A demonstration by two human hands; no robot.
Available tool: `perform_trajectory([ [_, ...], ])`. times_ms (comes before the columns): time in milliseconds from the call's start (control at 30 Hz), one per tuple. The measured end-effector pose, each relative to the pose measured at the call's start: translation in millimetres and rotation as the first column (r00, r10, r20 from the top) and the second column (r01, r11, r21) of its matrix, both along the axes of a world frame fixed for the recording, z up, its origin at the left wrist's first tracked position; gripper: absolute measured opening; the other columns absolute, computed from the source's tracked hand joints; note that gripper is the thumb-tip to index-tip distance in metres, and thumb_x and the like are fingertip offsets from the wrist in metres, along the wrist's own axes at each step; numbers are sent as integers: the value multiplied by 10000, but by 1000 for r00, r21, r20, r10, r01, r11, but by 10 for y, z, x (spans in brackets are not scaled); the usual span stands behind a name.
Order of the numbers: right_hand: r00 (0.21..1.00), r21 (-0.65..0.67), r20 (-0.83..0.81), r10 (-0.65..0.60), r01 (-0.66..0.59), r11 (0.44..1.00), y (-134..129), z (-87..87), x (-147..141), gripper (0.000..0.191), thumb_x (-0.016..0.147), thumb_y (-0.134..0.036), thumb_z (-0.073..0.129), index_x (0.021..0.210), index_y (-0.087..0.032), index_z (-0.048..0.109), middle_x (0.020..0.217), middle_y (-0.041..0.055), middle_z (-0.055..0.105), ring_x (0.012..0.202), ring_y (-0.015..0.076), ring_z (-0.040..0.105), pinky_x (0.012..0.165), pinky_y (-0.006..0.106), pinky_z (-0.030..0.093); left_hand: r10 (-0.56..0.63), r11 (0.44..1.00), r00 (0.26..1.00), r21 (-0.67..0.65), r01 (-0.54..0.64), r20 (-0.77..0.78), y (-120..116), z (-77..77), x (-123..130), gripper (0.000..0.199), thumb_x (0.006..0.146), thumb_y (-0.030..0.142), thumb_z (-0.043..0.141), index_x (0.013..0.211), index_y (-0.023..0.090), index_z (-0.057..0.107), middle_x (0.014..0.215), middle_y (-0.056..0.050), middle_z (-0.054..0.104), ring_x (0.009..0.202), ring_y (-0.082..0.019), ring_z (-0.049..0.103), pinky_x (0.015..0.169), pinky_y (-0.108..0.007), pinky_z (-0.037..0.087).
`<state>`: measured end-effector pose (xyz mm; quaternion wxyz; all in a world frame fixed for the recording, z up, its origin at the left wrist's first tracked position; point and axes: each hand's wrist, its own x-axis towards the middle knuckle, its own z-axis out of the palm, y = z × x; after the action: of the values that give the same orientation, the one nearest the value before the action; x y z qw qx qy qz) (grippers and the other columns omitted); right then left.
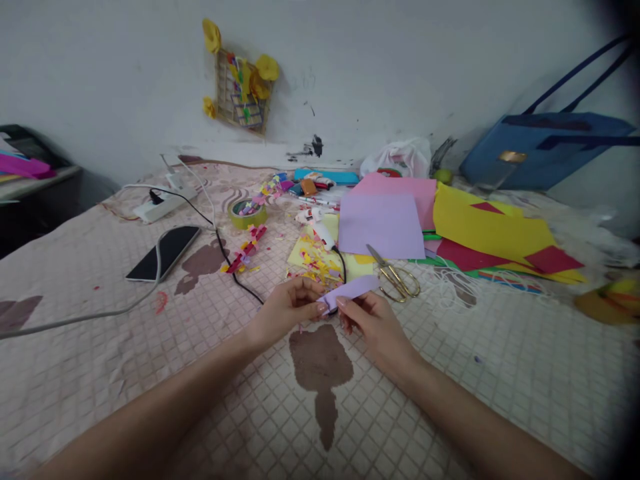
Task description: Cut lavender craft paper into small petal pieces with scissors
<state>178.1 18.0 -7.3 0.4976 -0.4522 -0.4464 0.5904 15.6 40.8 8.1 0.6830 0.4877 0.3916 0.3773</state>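
A light purple paper strip (357, 287) is held between both hands above the patterned cloth. My left hand (293, 308) pinches its left end between thumb and fingers. My right hand (369, 316) grips the strip near its middle, and the free end points up to the right. Gold-handled scissors (397, 277) lie just beyond my right hand. Behind the strip, small yellow and pink paper scraps (317, 259) cover a pale yellow sheet, beside a white glue gun (323, 235) with a black cord.
Purple sheet (381, 225), yellow sheet (493, 230) and white string (463, 283) lie at the right. A green tape roll (248, 213), red paper chain (246, 250), phone (164, 253) and power strip (165, 203) are at the left. A blue bag (545, 150) stands at the back right.
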Motion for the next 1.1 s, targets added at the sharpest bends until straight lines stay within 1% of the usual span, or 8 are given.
perform_trajectory([
  [133, 999, -24, -38, 5, -6, 1000, 8, -15, -3, 177, 728, -312, 636, 657, -158, 585, 515, -39, 498, 457, 75, 434, 431, 215, 323, -16, 1000, 999, 0, 16, -39, 8, 3, -7, 344, 634, 251, 725, 881, 101, 539, 740, -19, 615, 635, -92, 565, 602, -223, 444],
  [267, 999, -29, -42, 13, -14, 999, 6, -15, -5, 178, 733, -314, 635, 664, -156, 590, 515, -38, 500, 463, 74, 436, 438, 212, 324, -27, 1000, 997, 6, 27, -72, 13, 7, -19, 329, 638, 266, 719, 869, 106, 548, 712, -14, 609, 608, -91, 556, 573, -218, 430],
  [533, 998, -19, -56, 27, -28, 999, 2, -36, 8, 170, 749, -315, 627, 680, -163, 593, 530, -41, 505, 473, 76, 435, 447, 217, 331, 8, 999, 999, -32, -10, -51, 5, -6, -17, 327, 610, 243, 739, 845, 119, 549, 720, -1, 607, 603, -80, 548, 579, -217, 439],
  [667, 998, -25, -62, 6, -8, 1000, -2, -27, -1, 173, 733, -318, 637, 668, -164, 591, 522, -42, 506, 466, 77, 434, 447, 223, 325, 2, 1000, 999, -16, -3, -41, 9, -10, -20, 329, 614, 245, 737, 853, 120, 549, 723, -2, 609, 602, -79, 549, 578, -216, 436],
  [800, 998, -37, -51, 19, -21, 999, 0, -32, -2, 199, 743, -326, 626, 645, -160, 578, 506, -40, 501, 462, 79, 435, 442, 222, 317, -2, 1000, 999, -1, 2, -42, 17, -20, -30, 343, 620, 251, 733, 869, 122, 536, 684, 6, 602, 574, -78, 542, 547, -207, 420],
  [967, 999, -16, -39, 21, -22, 1000, 0, -35, 5, 179, 759, -316, 614, 683, -157, 585, 518, -37, 499, 471, 79, 435, 456, 221, 325, -4, 1000, 999, 28, 5, -47, 18, -36, -42, 356, 630, 241, 728, 890, 116, 520, 645, 13, 591, 545, -70, 530, 533, -199, 413],
  [1100, 998, -28, -60, 13, -15, 999, -8, -19, 4, 155, 750, -315, 625, 727, -166, 592, 544, -38, 507, 478, 78, 434, 457, 217, 326, 1, 999, 998, 32, 1, -65, 0, 2, -33, 358, 624, 248, 735, 889, 119, 531, 656, 12, 592, 561, -74, 540, 545, -201, 427],
])
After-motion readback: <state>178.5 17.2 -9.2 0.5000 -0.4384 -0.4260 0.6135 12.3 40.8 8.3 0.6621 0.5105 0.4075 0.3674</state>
